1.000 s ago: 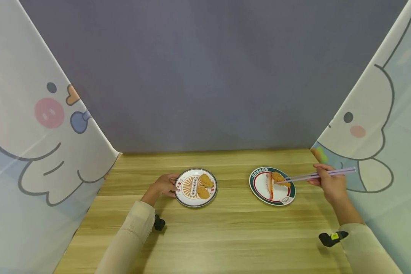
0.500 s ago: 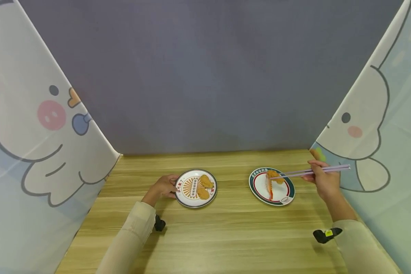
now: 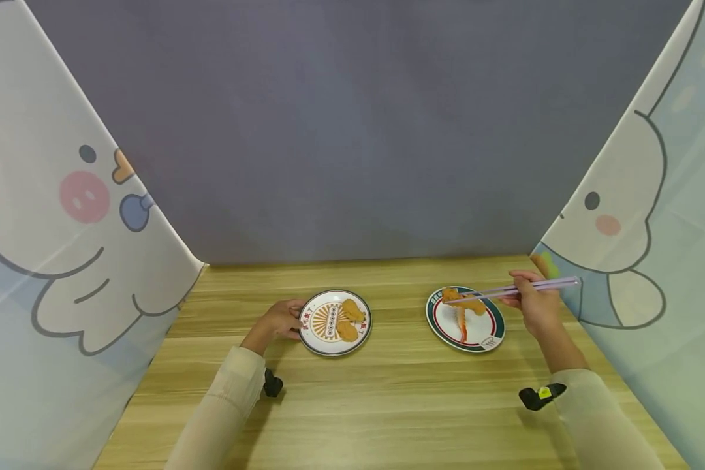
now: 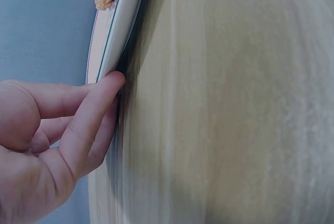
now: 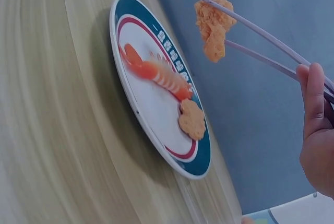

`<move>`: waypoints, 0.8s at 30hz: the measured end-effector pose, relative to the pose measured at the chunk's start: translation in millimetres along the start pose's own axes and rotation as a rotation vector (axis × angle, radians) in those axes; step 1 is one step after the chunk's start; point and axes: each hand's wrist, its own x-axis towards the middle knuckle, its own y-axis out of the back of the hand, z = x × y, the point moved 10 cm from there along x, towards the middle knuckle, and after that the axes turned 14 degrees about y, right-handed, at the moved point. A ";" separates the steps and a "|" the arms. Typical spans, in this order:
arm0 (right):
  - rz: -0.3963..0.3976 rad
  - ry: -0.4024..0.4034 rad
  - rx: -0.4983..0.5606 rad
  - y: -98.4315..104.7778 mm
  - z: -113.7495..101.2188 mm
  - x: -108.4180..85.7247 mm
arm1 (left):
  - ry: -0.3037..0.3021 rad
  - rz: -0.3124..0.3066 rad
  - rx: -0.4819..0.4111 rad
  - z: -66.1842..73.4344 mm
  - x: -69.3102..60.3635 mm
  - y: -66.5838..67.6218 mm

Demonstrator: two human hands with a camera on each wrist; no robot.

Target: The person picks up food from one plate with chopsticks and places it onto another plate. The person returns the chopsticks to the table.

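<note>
My left hand (image 3: pixel 282 318) pinches the left rim of a white plate (image 3: pixel 329 348) with an orange sunburst print. Two pieces of fried chicken, one a drumstick (image 3: pixel 352 310), lie on its right half. In my right hand (image 3: pixel 537 307) is a pair of pale purple chopsticks (image 5: pixel 271 38). Their tips hold a piece of fried chicken (image 5: pixel 214 28), which the right wrist view shows raised off the green-rimmed plate (image 3: pixel 483 334). A red-and-white shrimp (image 5: pixel 162 75) and another fried chicken piece (image 5: pixel 191 119) stay on that plate.
Both plates stand on a wood-grain table (image 3: pixel 388 405), with a stretch of tabletop between them. A grey cloth wall (image 3: pixel 358 163) rises behind. Cartoon-printed curtains, one at the left (image 3: pixel 29 287) and one at the right (image 3: pixel 681 261), flank the table.
My right hand has moved left with the chopsticks. The fried chicken piece between their tips has shifted left and up from beside the shrimp. My left hand keeps its place at the plate.
</note>
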 end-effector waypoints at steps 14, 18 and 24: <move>-0.029 -0.037 -0.039 -25.3 12.1 2.3 | -0.008 0.001 0.001 0.1 1.2 2.1; -0.033 -0.026 -0.073 -32.1 11.7 1.5 | -0.015 0.000 0.006 1.0 0.8 1.8; -0.005 -0.050 -0.047 -40.9 18.3 -1.2 | -0.014 0.007 0.005 -0.5 1.7 1.6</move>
